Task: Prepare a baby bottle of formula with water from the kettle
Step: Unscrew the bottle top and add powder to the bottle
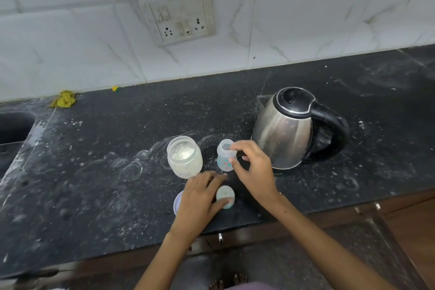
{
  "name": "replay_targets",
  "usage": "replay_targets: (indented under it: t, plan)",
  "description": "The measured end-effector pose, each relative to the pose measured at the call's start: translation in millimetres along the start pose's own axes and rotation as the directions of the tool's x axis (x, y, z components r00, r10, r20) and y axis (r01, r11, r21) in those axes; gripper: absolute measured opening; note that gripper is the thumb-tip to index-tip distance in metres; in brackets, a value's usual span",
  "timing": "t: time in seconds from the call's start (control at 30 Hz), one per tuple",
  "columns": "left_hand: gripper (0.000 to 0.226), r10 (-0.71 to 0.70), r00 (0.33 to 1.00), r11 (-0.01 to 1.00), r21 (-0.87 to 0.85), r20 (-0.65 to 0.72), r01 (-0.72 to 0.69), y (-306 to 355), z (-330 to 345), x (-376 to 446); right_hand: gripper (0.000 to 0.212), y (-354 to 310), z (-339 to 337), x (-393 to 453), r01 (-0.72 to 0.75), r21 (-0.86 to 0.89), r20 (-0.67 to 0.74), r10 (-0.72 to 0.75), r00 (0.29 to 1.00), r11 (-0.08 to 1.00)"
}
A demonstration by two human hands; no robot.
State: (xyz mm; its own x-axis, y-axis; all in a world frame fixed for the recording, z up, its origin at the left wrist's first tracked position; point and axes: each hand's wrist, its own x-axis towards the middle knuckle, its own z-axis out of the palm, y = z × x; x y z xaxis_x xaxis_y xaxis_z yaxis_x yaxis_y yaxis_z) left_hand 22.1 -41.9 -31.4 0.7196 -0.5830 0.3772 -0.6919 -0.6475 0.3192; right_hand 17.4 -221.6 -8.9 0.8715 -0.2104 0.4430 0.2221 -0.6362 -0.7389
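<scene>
- One baby bottle (226, 158) stands open-topped on the black counter (94, 172), between one formula jar (184, 157) and one kettle (287, 129).
- My right hand (255, 169) pinches the bottle, forefinger on the rim, thumb on its side.
- My left hand (200, 198) lies flat, thumb touching one bottle cap (225, 196); one lid (178, 203) shows partly under it.

Open baby bottle (225, 159) upright between powder jar (184, 156) and steel kettle (286, 128).
</scene>
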Motion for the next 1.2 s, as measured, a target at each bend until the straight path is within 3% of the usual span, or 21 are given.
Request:
replay_targets:
  t: [0.07,0.17,0.27,0.37,0.43,0.6,0.7,0.83,1.0,1.2]
  plan:
    - [0.043,-0.051,0.986,0.998,0.022,-0.161,0.055,-6,-18,-3,0.019,-14,7,15,0.07,0.035,0.007,-0.07,0.998,0.997]
    - [0.054,-0.261,0.911,0.963,-0.017,-0.319,0.27,-21,-37,-6,0.015,-32,20,39,0.143,0.064,0.085,-0.148,0.985,0.988]
    - [0.083,-0.519,0.811,0.854,-0.165,-0.269,0.493,-42,-41,-3,0.015,-44,34,63,0.139,0.051,0.275,-0.147,0.95,0.989]
    - [0.107,-0.613,0.782,0.779,-0.258,-0.117,0.572,-58,-34,7,0.016,-50,47,84,0.166,0.004,0.45,-0.15,0.88,0.986]
    - [0.107,-0.609,0.793,0.763,-0.297,-0.034,0.573,-63,-30,17,0.018,-54,54,94,0.183,-0.054,0.547,-0.124,0.828,0.982]
    - [0.078,-0.596,0.803,0.68,-0.523,0.014,0.514,-74,-23,29,0.023,-63,63,104,0.304,-0.279,0.732,-0.003,0.681,0.911]
    - [0.078,-0.576,0.817,0.658,-0.567,0.044,0.495,-71,-22,30,0.027,-69,63,105,0.47,-0.413,0.808,0.076,0.584,0.78]
    - [0.087,-0.514,0.857,0.726,-0.512,0.038,0.458,-62,-18,28,0.017,-78,64,98,0.654,-0.467,0.863,0.145,0.485,0.594]
    - [0.085,-0.442,0.897,0.78,-0.485,0.021,0.396,-61,-24,26,0.021,-75,65,86,0.744,-0.443,0.88,0.082,0.468,0.501]
    - [0.083,-0.437,0.899,0.761,-0.532,0.001,0.371,-68,-26,24,0.024,-73,70,78,0.711,-0.455,0.858,0.049,0.512,0.536]
